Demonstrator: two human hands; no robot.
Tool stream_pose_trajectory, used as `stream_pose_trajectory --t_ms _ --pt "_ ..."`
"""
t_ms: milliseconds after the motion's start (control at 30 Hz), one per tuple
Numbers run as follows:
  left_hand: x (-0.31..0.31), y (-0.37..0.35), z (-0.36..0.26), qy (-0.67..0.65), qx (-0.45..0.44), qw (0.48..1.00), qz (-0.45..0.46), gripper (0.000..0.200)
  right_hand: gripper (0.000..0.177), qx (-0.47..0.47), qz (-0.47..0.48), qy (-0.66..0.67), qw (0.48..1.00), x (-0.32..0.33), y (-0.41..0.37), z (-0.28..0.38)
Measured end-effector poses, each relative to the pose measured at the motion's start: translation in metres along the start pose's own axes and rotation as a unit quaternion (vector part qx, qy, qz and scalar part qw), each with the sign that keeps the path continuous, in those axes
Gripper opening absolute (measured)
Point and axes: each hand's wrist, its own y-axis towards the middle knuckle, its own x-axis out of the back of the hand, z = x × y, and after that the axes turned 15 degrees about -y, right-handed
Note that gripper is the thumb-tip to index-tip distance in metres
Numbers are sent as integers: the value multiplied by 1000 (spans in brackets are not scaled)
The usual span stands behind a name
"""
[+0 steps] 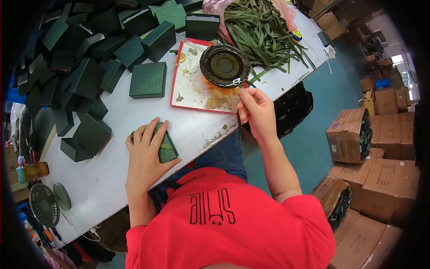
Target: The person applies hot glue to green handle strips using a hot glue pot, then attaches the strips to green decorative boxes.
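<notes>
My left hand (147,154) lies over a small green box (167,150), fingers across its top and thumb along its near side, holding it on the white table (192,127). A lighter green band crosses the box. With thumb and forefinger pinched together, my right hand (256,107) holds a thin dark green strip (238,119), which hangs down by the table edge. Just beyond that hand is a round black pot (225,65) of dark, shiny liquid, above a red-rimmed white tray (178,83) smeared with yellowish residue.
Many dark green boxes (89,78) are heaped at the back left, and a single one (148,80) lies beside the tray. Green strips (262,33) pile up behind the pot. A small fan (44,205) stands at the left. Cardboard cartons (389,184) are stacked on the right.
</notes>
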Motion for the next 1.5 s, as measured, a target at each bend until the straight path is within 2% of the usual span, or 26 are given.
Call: stream_pose_trajectory --t_ms 200,533,800,933,1067,1200,1500 --pt "-1 -1 3 -2 5 1000 7 98 20 -4 -5 -9 1000 -1 12 -8" --pt "-1 -2 3 0 2 1000 6 96 21 -50 2 9 999 -1 20 -8" --pt "0 -1 3 -9 -1 1000 1 93 18 -26 -8 27 999 -1 9 -5" --pt "3 1 8 -85 -40 995 -27 98 17 5 1 6 1000 -6 -17 6" --pt "13 6 7 -186 -99 977 -24 108 12 -55 182 -42 981 -14 -46 14" --pt "15 10 7 -246 -129 961 4 110 14 -146 343 -91 923 -36 -62 26" --pt "16 13 3 -279 -166 946 15 105 19 -149 378 -142 903 -57 -66 18"
